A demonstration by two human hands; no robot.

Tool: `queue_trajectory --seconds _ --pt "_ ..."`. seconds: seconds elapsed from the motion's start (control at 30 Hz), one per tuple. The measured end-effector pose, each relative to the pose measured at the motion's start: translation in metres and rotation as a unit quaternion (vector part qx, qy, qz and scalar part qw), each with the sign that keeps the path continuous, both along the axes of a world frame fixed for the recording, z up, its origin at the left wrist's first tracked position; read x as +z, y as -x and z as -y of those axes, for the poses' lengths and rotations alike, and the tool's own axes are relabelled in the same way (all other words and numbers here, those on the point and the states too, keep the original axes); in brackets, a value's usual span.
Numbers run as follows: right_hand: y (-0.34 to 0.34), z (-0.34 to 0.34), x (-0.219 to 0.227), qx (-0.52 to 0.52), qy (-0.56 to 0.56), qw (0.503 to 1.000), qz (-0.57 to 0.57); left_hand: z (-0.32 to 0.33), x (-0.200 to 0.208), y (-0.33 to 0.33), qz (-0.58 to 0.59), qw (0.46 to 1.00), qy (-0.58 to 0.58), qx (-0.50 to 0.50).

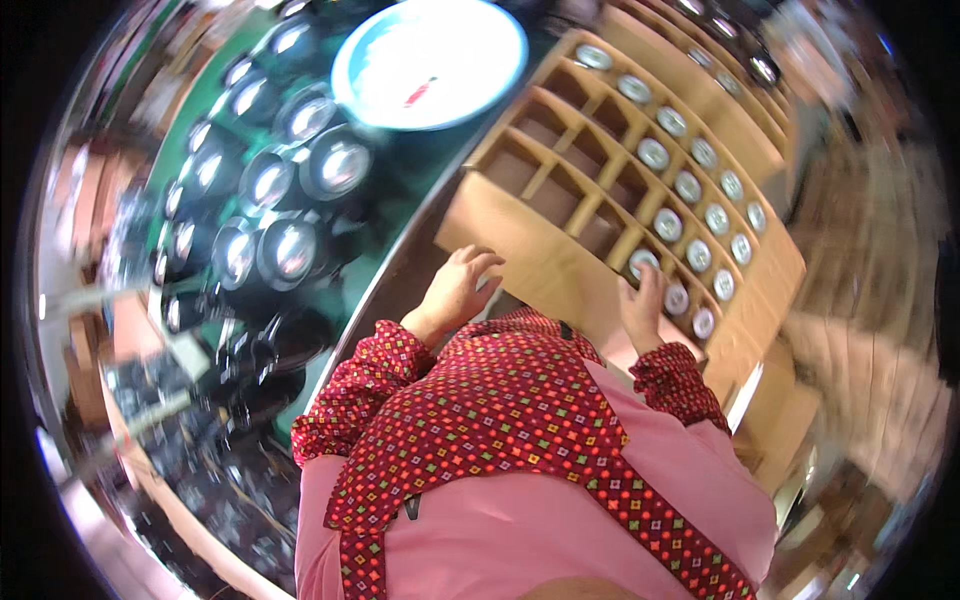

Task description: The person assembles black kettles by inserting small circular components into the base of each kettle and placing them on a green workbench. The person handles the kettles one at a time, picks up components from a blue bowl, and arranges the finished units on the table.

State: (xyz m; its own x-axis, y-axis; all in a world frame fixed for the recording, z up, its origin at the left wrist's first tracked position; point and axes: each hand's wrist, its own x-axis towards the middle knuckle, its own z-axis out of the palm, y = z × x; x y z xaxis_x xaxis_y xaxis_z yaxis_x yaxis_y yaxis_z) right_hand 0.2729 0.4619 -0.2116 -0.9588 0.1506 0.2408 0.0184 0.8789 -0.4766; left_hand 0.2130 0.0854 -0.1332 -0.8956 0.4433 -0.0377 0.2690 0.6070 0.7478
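Observation:
My left hand hovers by the near left edge of a divided cardboard box, its fingers apart and slightly bent with nothing seen in them. At the box's near side, my right hand has its thumb and fingers apart. Its fingertips are at a round silver-topped piece standing in a cell; whether they touch it I cannot tell. More silver-topped pieces fill cells on the right side of the box. Several cells on the left show only their brown bottoms.
To the left, a green-topped table carries many dark, cup-shaped pieces with shiny centres. A pale basin with a blue rim stands at its far end, a small red thing inside. Another divided box lies beyond mine. Stacked cardboard is at right, blurred.

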Motion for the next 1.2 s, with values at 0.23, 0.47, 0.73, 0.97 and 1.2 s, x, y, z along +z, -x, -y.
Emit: queue_trajectory --seconds 0.23,0.47,0.73,0.97,1.2 --pt "-0.095 -0.005 0.023 -0.164 0.195 0.962 0.099 -0.161 -0.019 0.063 -0.163 0.956 -0.011 -0.243" --pt "-0.111 -0.042 0.038 -0.233 0.331 0.903 0.139 -0.271 -0.051 0.069 -0.262 0.852 0.183 -0.414" --pt "-0.08 -0.099 0.013 -0.172 0.397 0.888 0.157 -0.276 -0.04 0.081 -0.145 0.913 0.033 -0.379" --pt "0.0 -0.063 0.064 0.02 0.892 0.386 0.234 -0.184 0.083 0.078 -0.108 0.948 -0.191 -0.229" --pt "0.087 0.063 0.125 0.06 0.816 0.465 0.337 -0.054 0.142 0.042 -0.176 0.972 -0.145 -0.047"
